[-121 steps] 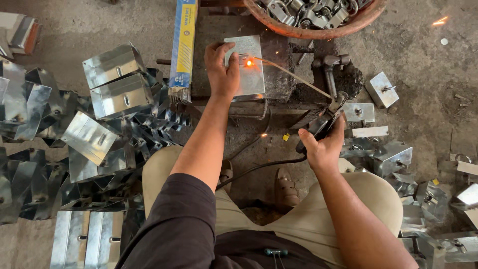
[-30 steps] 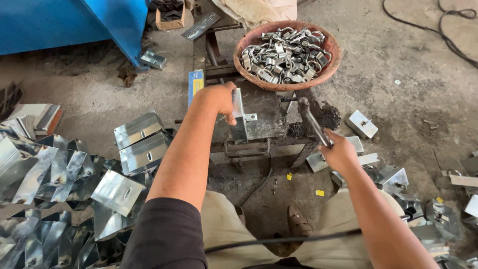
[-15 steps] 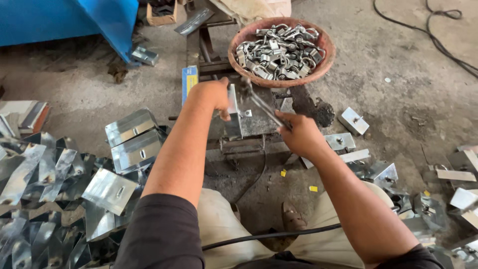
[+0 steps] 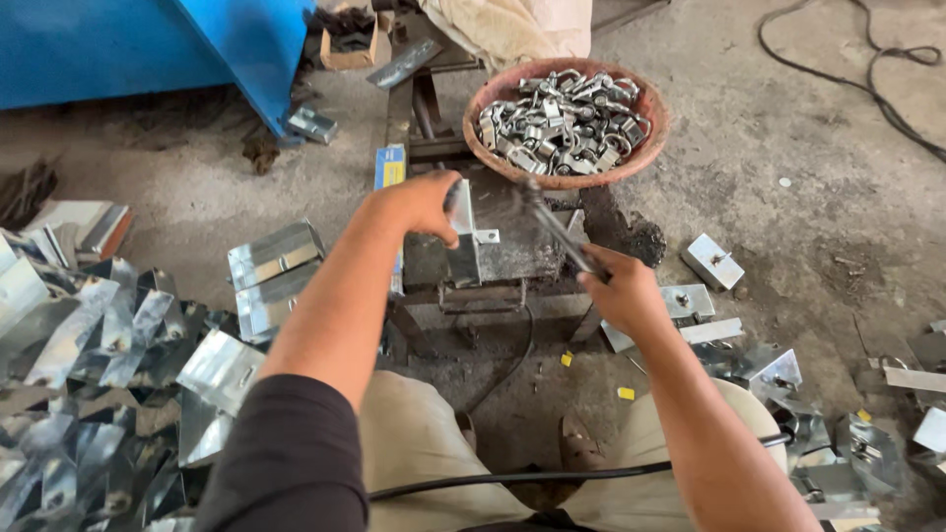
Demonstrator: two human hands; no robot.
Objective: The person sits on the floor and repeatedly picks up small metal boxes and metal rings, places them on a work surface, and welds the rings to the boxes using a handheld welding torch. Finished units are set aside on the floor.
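Our left hand [image 4: 419,202] grips one bent plate [image 4: 463,236] upright on the stand [image 4: 493,258]. Our right hand [image 4: 619,291] clasps one hammer [image 4: 552,225] above it. One bowl [image 4: 645,148] of clamps sits behind.

Bare concrete floor [image 4: 788,128] lies open to the upper right, crossed only by a thin black cable [image 4: 867,89]. Straight ahead, a clay bowl [image 4: 655,128] heaped with metal clamps blocks the far edge of the small stand [image 4: 493,286]. To the left, a deep pile of bent steel plates [image 4: 108,345] fills the ground, with a blue cabinet [image 4: 148,49] behind it. Right of the stand, scattered brackets [image 4: 714,261] leave narrow gaps. A hose [image 4: 532,478] runs across the lap
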